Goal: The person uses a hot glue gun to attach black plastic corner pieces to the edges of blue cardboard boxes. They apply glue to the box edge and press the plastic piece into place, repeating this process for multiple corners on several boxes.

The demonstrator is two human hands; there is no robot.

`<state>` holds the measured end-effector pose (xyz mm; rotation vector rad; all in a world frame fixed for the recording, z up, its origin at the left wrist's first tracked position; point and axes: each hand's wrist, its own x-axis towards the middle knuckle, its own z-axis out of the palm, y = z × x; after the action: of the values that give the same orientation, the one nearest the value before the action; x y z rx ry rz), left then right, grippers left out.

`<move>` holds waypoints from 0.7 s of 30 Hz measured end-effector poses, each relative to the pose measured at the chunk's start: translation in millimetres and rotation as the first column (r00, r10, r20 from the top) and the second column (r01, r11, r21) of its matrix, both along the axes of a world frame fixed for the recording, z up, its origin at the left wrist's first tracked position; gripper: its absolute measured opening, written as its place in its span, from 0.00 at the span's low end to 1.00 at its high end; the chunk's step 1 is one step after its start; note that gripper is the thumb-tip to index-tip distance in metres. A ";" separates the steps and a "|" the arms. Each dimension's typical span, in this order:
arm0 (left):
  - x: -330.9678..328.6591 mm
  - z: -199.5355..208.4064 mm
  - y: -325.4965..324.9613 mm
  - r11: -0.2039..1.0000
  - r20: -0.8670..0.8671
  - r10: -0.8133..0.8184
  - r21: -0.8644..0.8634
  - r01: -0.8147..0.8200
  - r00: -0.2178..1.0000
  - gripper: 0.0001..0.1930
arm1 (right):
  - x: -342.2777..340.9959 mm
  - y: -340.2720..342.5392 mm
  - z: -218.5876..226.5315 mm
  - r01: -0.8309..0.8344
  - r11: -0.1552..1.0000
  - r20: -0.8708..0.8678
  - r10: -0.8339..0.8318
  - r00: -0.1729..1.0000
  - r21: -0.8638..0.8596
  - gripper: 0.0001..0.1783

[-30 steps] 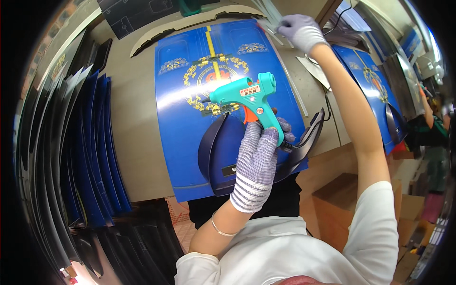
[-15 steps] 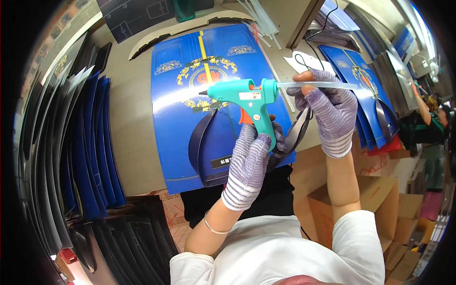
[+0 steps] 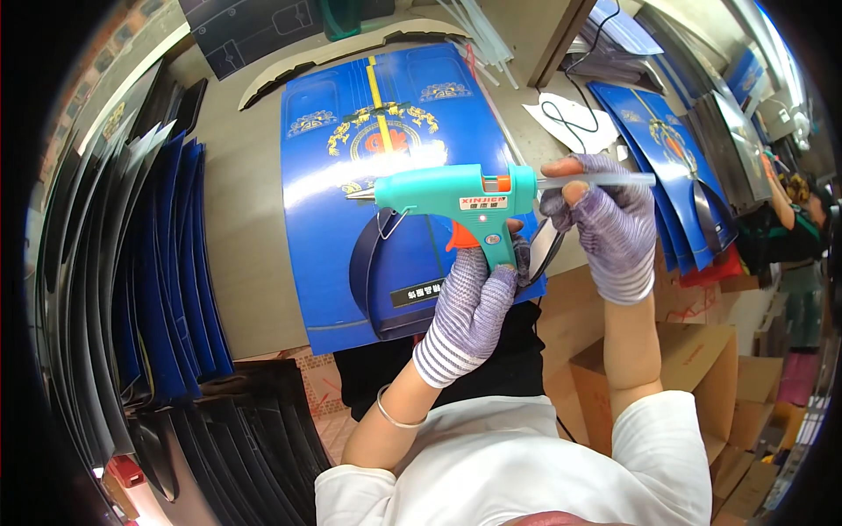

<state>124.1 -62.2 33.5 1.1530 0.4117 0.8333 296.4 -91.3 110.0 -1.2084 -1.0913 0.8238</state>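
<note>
My left hand [image 3: 467, 311], in a striped fingerless glove, is wrapped round the handle of a teal glue gun [image 3: 438, 195] with an orange trigger. The metal nozzle points left. A translucent glue stick [image 3: 614, 179] runs into the gun's back end, and my right hand [image 3: 610, 219], gloved likewise, pinches it just behind the gun. Below the gun lies a blue printed panel [image 3: 320, 245] with gold ornaments, a yellow stripe and a dark curved strap handle [image 3: 361, 272]. Part of the panel is hidden by the gun and my left hand.
Blue and black panels [image 3: 162, 263] stand in a row at the left. Loose glue sticks [image 3: 478, 35] lie at the back. More blue panels [image 3: 658, 149] and a white sheet [image 3: 570, 123] with a black cable are at the right, above a cardboard box [image 3: 667, 377]. Another person [image 3: 785, 210] is far right.
The glue gun has come slightly nearer and lower in the view, its nozzle shifting left. My right hand has moved down a little with the glue stick, still pinching it.
</note>
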 end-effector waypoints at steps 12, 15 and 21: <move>2.8 -6.0 5.2 0.999 0.022 -0.008 -0.046 0.009 1.000 0.20 | -2.5 9.4 -15.1 0.018 0.999 0.046 -0.020 0.999 0.032 0.21; 2.9 -1.5 8.0 0.996 0.027 0.012 -0.086 -0.010 1.000 0.20 | 9.4 6.0 -16.0 0.000 0.998 0.054 -0.004 0.999 0.064 0.26; 1.6 -0.8 6.9 1.000 -0.026 0.011 0.015 -0.011 1.000 0.20 | 6.1 2.2 -18.0 0.137 0.987 0.024 -0.140 0.990 0.087 0.13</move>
<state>125.7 -55.2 32.7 1.1774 0.4338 0.8331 302.5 -89.0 92.0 -1.2137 -1.0438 0.6478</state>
